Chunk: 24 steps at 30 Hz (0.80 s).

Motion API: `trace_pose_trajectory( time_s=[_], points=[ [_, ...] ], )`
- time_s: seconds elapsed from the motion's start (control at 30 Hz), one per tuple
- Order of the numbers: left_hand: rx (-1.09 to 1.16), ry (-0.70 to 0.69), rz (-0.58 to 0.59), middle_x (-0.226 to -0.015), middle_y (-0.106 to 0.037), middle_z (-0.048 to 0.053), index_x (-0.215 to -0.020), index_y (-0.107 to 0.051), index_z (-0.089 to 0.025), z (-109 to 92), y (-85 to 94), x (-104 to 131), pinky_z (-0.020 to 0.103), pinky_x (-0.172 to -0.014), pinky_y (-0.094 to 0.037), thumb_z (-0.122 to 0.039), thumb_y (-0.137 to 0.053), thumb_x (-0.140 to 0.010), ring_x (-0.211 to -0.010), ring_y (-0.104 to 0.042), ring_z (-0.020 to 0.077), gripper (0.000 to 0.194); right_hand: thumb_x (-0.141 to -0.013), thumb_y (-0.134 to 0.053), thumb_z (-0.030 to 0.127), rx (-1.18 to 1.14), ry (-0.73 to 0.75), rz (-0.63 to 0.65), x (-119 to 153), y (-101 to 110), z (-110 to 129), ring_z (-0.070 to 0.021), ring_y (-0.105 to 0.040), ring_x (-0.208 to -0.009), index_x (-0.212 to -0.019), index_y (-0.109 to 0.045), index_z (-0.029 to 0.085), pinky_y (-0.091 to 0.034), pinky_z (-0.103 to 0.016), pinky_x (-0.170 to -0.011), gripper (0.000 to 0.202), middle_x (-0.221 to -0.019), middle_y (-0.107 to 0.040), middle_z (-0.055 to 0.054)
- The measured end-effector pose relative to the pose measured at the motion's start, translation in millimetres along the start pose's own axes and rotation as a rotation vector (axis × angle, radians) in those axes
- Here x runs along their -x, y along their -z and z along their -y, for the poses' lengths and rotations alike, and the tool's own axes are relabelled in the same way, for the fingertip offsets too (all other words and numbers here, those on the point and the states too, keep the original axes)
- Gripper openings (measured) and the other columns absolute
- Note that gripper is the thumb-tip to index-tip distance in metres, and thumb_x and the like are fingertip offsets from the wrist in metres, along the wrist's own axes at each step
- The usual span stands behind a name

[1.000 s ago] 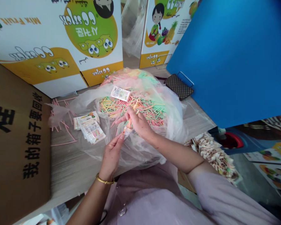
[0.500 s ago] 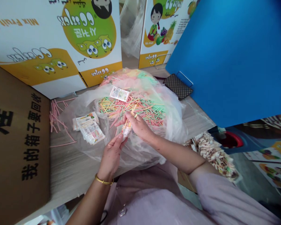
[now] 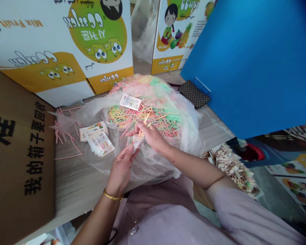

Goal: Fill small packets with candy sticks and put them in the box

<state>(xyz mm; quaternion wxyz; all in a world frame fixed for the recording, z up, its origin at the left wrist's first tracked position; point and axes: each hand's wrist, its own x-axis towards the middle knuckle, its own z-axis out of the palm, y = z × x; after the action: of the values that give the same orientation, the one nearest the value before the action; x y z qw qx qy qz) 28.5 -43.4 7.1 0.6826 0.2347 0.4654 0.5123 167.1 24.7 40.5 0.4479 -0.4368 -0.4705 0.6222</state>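
Observation:
Pinched in my left hand [image 3: 122,165] is a small printed packet [image 3: 137,142], its upper end toward the pile. My right hand [image 3: 153,136] is closed on a few yellow and pink sticks [image 3: 142,129], whose lower ends are at the packet's mouth. Beyond both hands, a heap of pink, green and yellow sticks [image 3: 165,120] lies in a clear plastic bag [image 3: 191,136]. One packet [image 3: 131,102] rests on top of the heap. Several overlapping packets [image 3: 101,143] lie on the plastic to the left of my hands.
Loose pink sticks [image 3: 70,137] lie at the left beside a brown carton [image 3: 20,153]. Printed boxes [image 3: 63,44] stand behind. A checkered pouch [image 3: 193,94] lies near a blue panel [image 3: 252,68]. Many filled packets [image 3: 232,170] are piled at lower right.
The sticks in my right hand sit slightly lower against the packet, which is a little more upright. At the left, an edge of the plastic has shifted over the loose pink sticks.

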Motion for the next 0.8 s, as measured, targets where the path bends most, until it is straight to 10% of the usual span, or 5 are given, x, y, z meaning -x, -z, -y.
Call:
trace_pose_trajectory(
  time_s=[0.17,0.8],
  points=[
    [0.044,0.021,0.001,-0.115,-0.079,0.005,-0.094,-0.080,-0.022,-1,1.5,-1,0.045,-0.111,-0.052,-0.043,-0.087,-0.073,-0.124,-0.066,0.0270,0.031,-0.098,-0.048,0.066,0.157,0.100,0.170,1,0,3,-0.0182,-0.070,-0.103,-0.084,-0.071,0.021,-0.049,-0.031,-0.101,0.053,-0.099,-0.077,-0.006],
    [0.065,0.111,0.058,-0.133,-0.072,0.004,-0.113,-0.075,-0.028,-11,-6.3,2,0.044,-0.096,-0.062,-0.045,-0.079,-0.082,-0.130,-0.062,0.0305,0.035,-0.095,-0.059,0.061,-0.114,-0.014,0.283,-8,8,9,-0.0209,-0.072,-0.101,-0.092,-0.071,0.021,-0.057,-0.035,-0.091,0.042,-0.098,-0.077,-0.007]
  ],
)
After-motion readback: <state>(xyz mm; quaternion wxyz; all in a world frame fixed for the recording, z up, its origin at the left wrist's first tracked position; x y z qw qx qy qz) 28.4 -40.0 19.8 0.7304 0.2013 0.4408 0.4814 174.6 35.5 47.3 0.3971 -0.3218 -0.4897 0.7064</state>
